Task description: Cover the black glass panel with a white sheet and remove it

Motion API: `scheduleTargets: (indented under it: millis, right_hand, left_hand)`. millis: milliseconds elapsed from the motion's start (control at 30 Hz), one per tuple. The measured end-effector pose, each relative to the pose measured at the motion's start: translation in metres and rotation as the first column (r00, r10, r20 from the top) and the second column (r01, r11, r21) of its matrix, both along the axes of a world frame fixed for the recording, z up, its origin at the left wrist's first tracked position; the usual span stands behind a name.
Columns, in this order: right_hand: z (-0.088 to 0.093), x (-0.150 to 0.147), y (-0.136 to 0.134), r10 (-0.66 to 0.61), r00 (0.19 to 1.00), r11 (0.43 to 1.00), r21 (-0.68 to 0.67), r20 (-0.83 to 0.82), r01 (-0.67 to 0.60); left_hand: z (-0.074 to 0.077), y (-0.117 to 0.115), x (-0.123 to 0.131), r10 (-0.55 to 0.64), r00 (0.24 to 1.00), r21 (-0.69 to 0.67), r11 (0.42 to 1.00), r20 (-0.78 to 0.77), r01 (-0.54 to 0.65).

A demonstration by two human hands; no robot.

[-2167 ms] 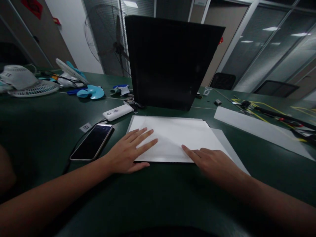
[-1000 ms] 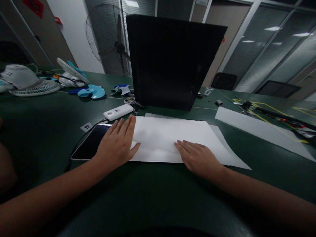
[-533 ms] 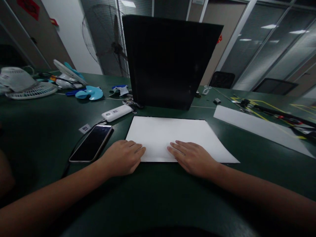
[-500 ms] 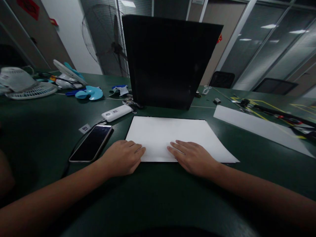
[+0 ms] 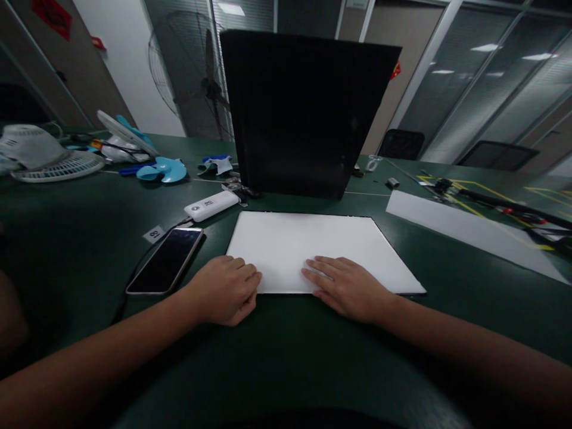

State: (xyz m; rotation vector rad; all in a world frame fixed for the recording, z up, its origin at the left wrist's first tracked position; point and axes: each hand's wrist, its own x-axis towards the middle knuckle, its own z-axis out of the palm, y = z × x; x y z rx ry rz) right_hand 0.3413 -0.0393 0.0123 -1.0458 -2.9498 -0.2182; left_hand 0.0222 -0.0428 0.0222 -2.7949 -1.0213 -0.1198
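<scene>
A white rectangular sheet [image 5: 295, 238] lies on the table, its edges lined up with a thin dark-edged panel under it. My left hand [image 5: 230, 289] covers the front left corner, fingers curled and closed at the edge; the corner itself is hidden beneath it. My right hand [image 5: 346, 286] rests flat on the front part of the sheet, fingers stretched out toward the left. To the left of my left hand lies a smartphone [image 5: 165, 262] with a cable, beside a white power bank [image 5: 211, 206].
A large black panel [image 5: 308, 113] stands upright behind the sheet. Fan parts lie far left, including a blue fan blade [image 5: 161, 170] and a white fan grille [image 5: 62, 165]. At right is a long white strip [image 5: 469, 232]. Part of another person's arm [image 5: 11, 316] shows at the left edge.
The sheet's right edge has shifted slightly left and now lines up with the dark edge under it. My left hand's fingers have curled in more. The right hand has barely moved.
</scene>
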Motion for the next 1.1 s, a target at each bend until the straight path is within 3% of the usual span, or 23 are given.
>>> scheduleTargets:
  millis: [233, 300, 367, 500, 567, 700, 767, 867, 967, 1033, 1100]
  right_hand:
    - [0.007, 0.018, 0.002, 0.024, 0.997, 1.000, -0.014, -0.078, -0.025]
    - [0.012, 0.041, 0.020, -0.053, 0.990, 0.997, 0.050, -0.131, 0.060]
    - [0.016, 0.078, 0.045, -0.209, 0.961, 0.964, 0.126, -0.179, 0.233]
    - [0.011, 0.187, 0.093, -0.509, 0.830, 0.806, 0.214, -0.226, 0.552]
    - [0.001, 0.246, 0.101, -0.650, 0.718, 0.683, 0.223, -0.251, 0.696]
    - [-0.021, 0.333, 0.097, -0.917, 0.308, 0.326, -0.033, -0.253, 0.945]
    - [-0.027, 0.354, 0.097, -0.956, 0.200, 0.233, -0.138, -0.216, 0.963]
    - [-0.026, 0.363, 0.102, -0.975, 0.150, 0.181, -0.193, -0.162, 0.964]
    - [-0.021, 0.359, 0.105, -0.981, 0.145, 0.162, -0.136, -0.128, 0.977]
    - [-0.017, 0.354, 0.104, -0.968, 0.218, 0.227, -0.061, -0.125, 0.972]
    - [-0.015, 0.350, 0.101, -0.938, 0.330, 0.332, -0.002, -0.109, 0.943]
  left_hand:
    - [-0.004, 0.004, -0.002, -0.012, 1.000, 0.022, 1.000, -0.026, 0.013]
    - [-0.005, 0.005, -0.003, -0.018, 0.999, 0.020, 1.000, -0.039, 0.019]
    - [-0.006, 0.007, -0.004, -0.021, 0.998, 0.013, 1.000, -0.051, 0.021]
    - [-0.005, 0.008, -0.004, -0.012, 0.998, 0.008, 1.000, -0.059, 0.012]
    - [-0.005, 0.009, -0.003, -0.012, 0.998, 0.013, 1.000, -0.064, 0.013]
    - [-0.006, 0.010, -0.003, -0.015, 0.997, 0.037, 0.999, -0.080, 0.018]
    - [-0.006, 0.010, -0.003, -0.014, 0.996, 0.044, 0.999, -0.086, 0.018]
    - [-0.005, 0.011, -0.002, -0.015, 0.996, 0.046, 0.999, -0.086, 0.019]
    - [-0.005, 0.011, -0.002, -0.019, 0.997, 0.052, 0.998, -0.071, 0.022]
    - [-0.005, 0.011, -0.002, -0.023, 0.998, 0.055, 0.998, -0.053, 0.026]
    - [-0.007, 0.012, -0.003, -0.021, 0.999, 0.047, 0.999, -0.028, 0.022]
